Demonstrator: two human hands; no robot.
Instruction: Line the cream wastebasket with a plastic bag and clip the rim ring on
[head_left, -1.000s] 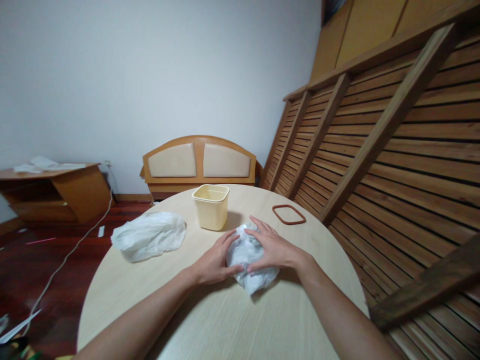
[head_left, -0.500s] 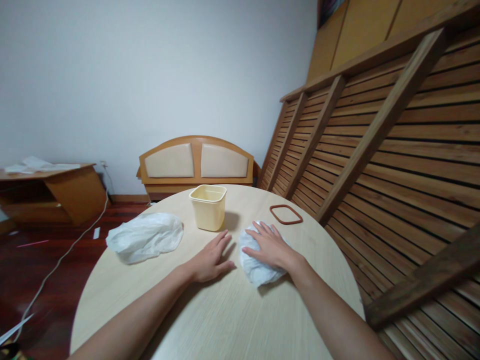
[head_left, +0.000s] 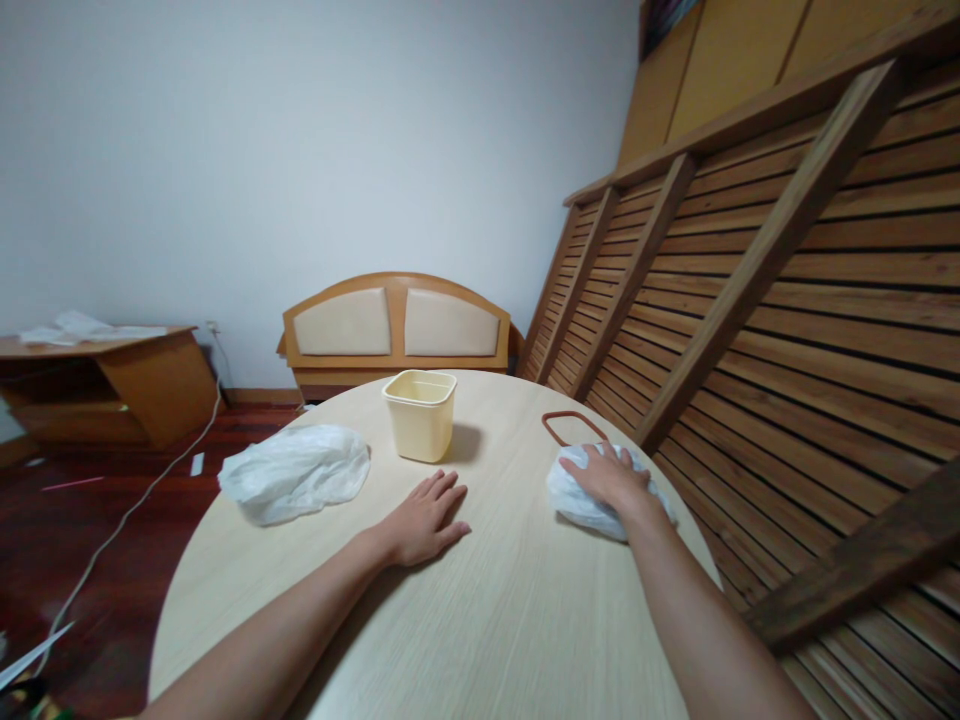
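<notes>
My right hand (head_left: 609,475) rests palm down on a crumpled white plastic bag (head_left: 581,500) near the right edge of the round wooden table (head_left: 480,620), with its fingers laid over the bag. A brown rubber ring (head_left: 559,419) lies just beyond the bag and is partly covered by it. Flat on the table sits my left hand (head_left: 424,518), fingers stretched out and holding nothing. Beyond it stands a cream plastic container (head_left: 420,412), open at the top. A second, larger white plastic bag (head_left: 294,470) lies at the table's left.
A slatted wooden frame (head_left: 787,300) leans close along the table's right side. Behind the table stands a padded wooden headboard (head_left: 397,325). A low wooden cabinet (head_left: 105,385) and a white cable (head_left: 135,510) are on the dark floor at left.
My right hand has slid the small white bag from the table's middle to its right edge, next to the brown ring. My left hand let go of the bag and lies flat.
</notes>
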